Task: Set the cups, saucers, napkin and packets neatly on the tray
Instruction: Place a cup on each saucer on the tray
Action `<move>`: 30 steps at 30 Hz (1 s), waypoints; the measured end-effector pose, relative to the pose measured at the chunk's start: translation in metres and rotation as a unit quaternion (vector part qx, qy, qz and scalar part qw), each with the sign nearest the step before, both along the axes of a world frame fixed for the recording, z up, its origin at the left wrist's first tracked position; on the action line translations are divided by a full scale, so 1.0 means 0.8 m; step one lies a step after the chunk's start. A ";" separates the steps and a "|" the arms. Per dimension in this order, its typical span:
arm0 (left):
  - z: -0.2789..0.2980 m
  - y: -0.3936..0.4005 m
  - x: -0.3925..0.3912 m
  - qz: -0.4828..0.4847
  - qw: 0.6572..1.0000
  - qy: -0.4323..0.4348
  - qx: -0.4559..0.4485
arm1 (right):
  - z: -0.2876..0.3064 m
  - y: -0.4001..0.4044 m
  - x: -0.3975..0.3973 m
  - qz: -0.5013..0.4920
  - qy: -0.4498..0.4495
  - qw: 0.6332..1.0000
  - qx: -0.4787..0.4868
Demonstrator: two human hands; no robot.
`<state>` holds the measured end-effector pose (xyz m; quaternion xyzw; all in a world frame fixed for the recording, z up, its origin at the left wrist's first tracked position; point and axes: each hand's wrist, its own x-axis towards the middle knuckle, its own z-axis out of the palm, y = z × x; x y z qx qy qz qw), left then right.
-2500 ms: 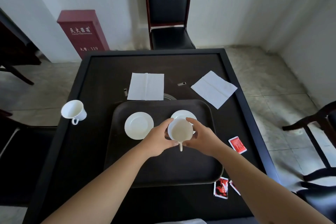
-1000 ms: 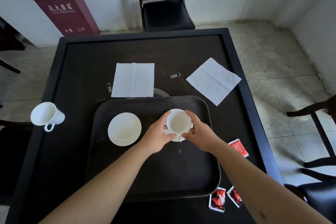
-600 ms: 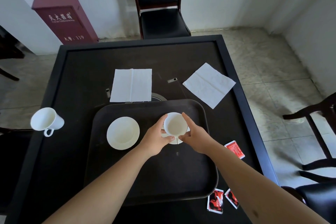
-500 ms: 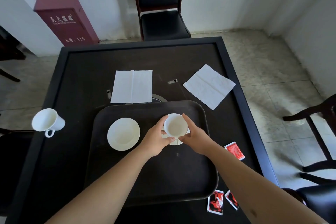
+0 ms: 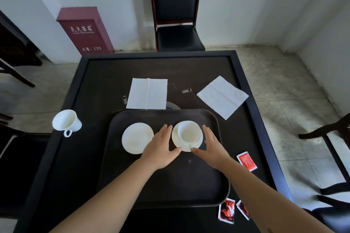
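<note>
Hands (image 5: 160,147) (image 5: 212,149) flat, holding nothing | dark table (image 5: 91,157) | tiled floor (image 5: 303,119)

Just below the left hand (image 5: 161,149) and right hand (image 5: 213,150), both forearms run off the bottom edge. The cup (image 5: 189,134) between them hides its saucer's (image 5: 176,143) middle. Down right, the packets (image 5: 226,211) carry print too small to read.

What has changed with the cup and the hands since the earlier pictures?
The cup was lowered onto the right saucer and let go; the left hand and right hand now lie open beside it. The empty saucer, second cup, napkins and packets stayed.
</note>
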<state>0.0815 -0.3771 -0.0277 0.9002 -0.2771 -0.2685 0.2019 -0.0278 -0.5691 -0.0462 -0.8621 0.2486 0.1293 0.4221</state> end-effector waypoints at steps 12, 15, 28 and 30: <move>0.033 0.121 -0.048 -0.069 0.982 -0.132 0.113 | 0.039 0.090 -0.051 0.146 0.038 0.943 -0.298; 0.035 0.150 -0.057 -0.069 0.979 -0.141 0.126 | 0.044 0.118 -0.055 0.167 0.041 0.939 -0.299; 0.058 0.273 -0.032 0.004 0.986 -0.130 0.106 | 0.051 0.222 0.012 0.214 0.043 0.941 -0.258; 0.059 0.294 -0.023 0.021 0.987 -0.123 0.103 | 0.053 0.243 0.029 0.231 0.040 0.938 -0.255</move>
